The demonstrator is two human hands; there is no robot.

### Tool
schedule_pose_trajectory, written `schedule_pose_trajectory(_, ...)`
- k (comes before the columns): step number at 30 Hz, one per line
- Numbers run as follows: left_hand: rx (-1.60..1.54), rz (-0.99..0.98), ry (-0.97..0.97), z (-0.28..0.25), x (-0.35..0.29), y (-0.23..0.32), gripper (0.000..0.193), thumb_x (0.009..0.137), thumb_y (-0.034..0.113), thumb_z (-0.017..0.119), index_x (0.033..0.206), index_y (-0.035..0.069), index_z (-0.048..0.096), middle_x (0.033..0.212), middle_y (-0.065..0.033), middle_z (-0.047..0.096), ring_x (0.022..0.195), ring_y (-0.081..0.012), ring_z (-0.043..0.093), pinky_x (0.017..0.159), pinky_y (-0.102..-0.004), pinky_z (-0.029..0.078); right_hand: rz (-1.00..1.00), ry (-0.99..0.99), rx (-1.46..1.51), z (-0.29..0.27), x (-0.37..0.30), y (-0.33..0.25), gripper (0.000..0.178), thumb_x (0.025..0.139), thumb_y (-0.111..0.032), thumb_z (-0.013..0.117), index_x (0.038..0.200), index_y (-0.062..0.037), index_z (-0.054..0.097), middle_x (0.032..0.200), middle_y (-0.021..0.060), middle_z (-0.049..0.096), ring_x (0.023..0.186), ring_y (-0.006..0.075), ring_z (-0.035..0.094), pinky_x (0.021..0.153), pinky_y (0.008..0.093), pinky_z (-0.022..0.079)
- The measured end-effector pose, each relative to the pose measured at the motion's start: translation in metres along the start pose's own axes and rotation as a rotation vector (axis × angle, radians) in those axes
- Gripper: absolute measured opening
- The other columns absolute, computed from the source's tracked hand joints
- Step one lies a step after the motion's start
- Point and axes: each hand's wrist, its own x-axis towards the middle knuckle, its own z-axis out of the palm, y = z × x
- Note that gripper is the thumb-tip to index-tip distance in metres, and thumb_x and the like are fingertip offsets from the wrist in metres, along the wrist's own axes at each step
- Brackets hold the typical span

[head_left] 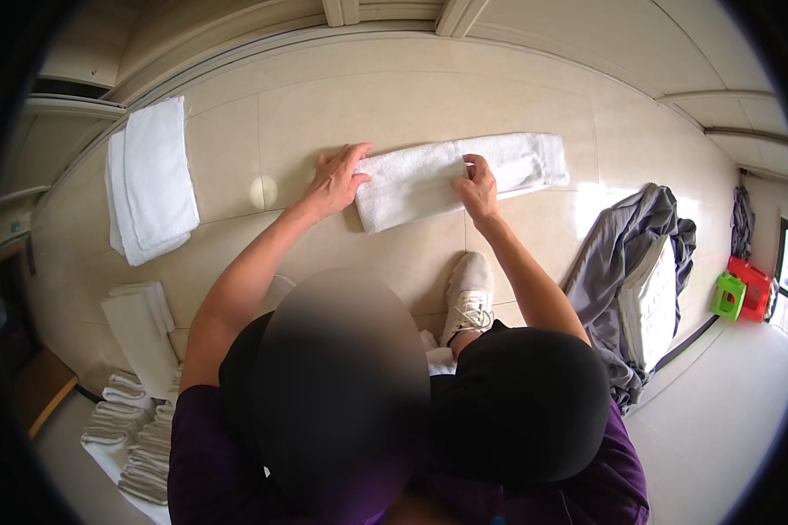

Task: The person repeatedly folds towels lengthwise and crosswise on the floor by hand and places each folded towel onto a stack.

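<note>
Nearest the camera are your knees [525, 411], in black, the left one mostly a blur, with purple sleeves [622, 464] beside them. Past them, your white shoe [470, 284] stands on the tiled floor [315, 105].

The white towel [411, 188] lies flat on that floor beyond your shoe, folded into a long strip that slants up a little to the right. Your left hand [334, 182] is at its left end, thumb and fingers spread, tips touching the edge near the far corner; nearly all the towel lies to the right of that grip. Your right hand [477, 186] is over its middle, fingers curled toward the thumb at a layer's edge; you cannot tell whether they pinch it. The towel's right end runs on past that hand.

To your left lie two folded towels [153, 184], a white bundle [140, 332] and a stack [136, 429]. To your right sits grey cloth [613, 245] around white cloth [650, 302], with green [727, 296] and red plastic things [753, 284] farther off.
</note>
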Motion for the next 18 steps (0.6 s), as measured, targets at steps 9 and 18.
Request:
schedule_pose_trajectory(9, 0.334, 0.317, 0.108, 0.03, -0.015, 0.055, 0.058, 0.1, 0.026, 0.061, 0.152, 0.006, 0.043, 0.16, -0.0108, 0.039, 0.151, -0.0292, 0.032, 0.125, -0.0509, 0.021, -0.045, -0.058, 0.052, -0.004, -0.006, -0.003, 0.057, 0.081, 0.0, 0.054, 0.137, 0.0045, 0.046, 0.1, 0.0123, 0.063, 0.09, 0.019, 0.059, 0.08, 0.0347, 0.05)
schedule_pose_trajectory(18, 0.39, 0.089, 0.059, 0.035, -0.012, 0.058, 0.066, 0.101, 0.04, 0.058, 0.155, 0.008, 0.039, 0.164, -0.0122, 0.032, 0.153, -0.0302, 0.027, 0.123, -0.0525, 0.022, -0.885, -0.173, -0.875, 0.016, -0.069, -0.011, 0.086, 0.089, -0.029, 0.071, 0.159, -0.003, 0.028, 0.166, 0.0217, 0.023, 0.155, 0.0439, 0.016, 0.126, 0.0579, 0.012)
